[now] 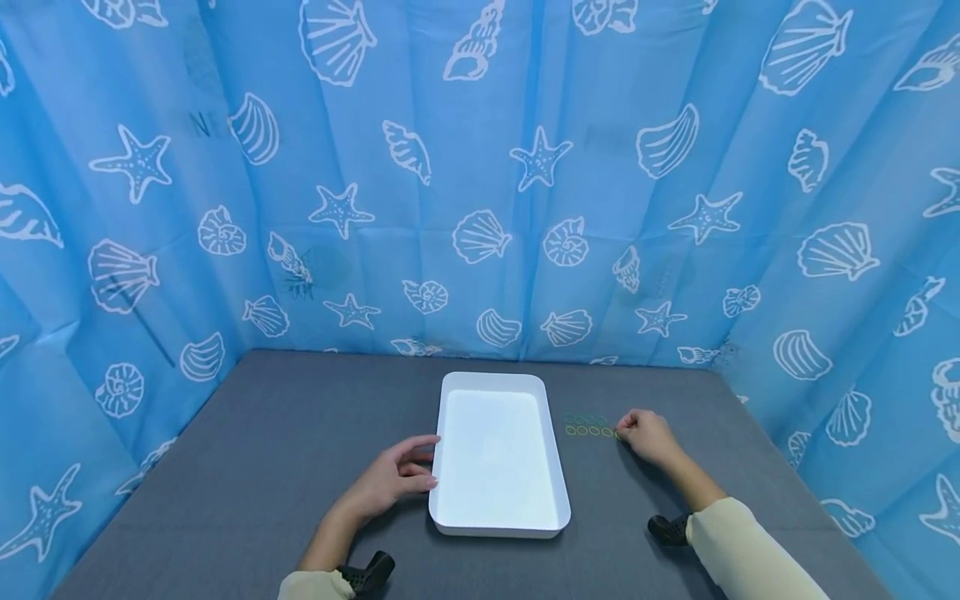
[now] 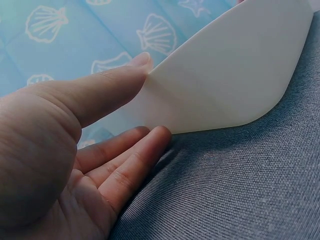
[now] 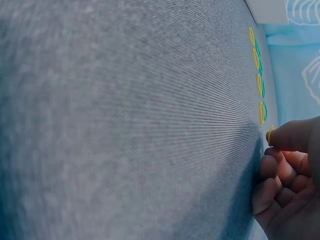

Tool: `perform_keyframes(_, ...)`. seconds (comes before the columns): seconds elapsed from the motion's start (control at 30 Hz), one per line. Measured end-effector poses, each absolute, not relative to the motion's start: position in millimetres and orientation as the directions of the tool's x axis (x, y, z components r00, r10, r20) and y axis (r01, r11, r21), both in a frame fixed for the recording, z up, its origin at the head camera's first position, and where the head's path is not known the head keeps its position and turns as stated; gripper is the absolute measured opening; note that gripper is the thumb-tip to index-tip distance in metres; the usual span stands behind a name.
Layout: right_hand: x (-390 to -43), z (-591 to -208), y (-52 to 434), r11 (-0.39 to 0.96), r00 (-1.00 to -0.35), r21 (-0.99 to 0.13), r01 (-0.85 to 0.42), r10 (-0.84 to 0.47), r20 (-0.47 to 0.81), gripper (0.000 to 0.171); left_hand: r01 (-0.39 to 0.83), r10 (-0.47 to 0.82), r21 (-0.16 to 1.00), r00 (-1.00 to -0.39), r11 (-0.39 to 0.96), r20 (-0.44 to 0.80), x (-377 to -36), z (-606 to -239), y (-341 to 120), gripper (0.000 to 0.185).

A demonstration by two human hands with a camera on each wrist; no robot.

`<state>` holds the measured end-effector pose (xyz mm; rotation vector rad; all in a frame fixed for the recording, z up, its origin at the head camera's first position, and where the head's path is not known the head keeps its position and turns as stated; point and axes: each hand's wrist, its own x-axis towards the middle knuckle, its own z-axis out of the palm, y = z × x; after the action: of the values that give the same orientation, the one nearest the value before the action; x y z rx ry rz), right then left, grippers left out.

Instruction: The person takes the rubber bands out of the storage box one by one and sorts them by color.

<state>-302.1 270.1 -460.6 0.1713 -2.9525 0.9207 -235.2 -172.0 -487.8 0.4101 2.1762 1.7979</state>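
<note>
A white rectangular tray (image 1: 561, 492) lies in the middle of the table, with nothing inside it. At its left side is my left hand (image 1: 393, 475); in the left wrist view the thumb (image 2: 112, 90) touches the rim and the other fingertips are by the lower wall. Right of the tray, my right hand (image 1: 649, 435) pinches a thin yellow ring (image 3: 270, 135) between thumb and fingers, at the table surface. Beside it runs a row of several yellow rings (image 3: 261, 113), with a row of green rings (image 3: 263, 89) just behind.
The grey cloth-covered table (image 1: 315, 433) extends around the tray. Blue curtains (image 1: 480, 183) with white shell and starfish prints enclose its back and sides. A black wrist device (image 1: 371, 573) is strapped below each hand.
</note>
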Motion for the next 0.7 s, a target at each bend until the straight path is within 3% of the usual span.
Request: perform_keyframes(0.7,-313,-469,274,0.838,-0.999,-0.546,-0.019,0.012,0.053,0.007,0.062,0.406,0.983,-0.914,0.174,-0.014,-235,-490,-172,0.064)
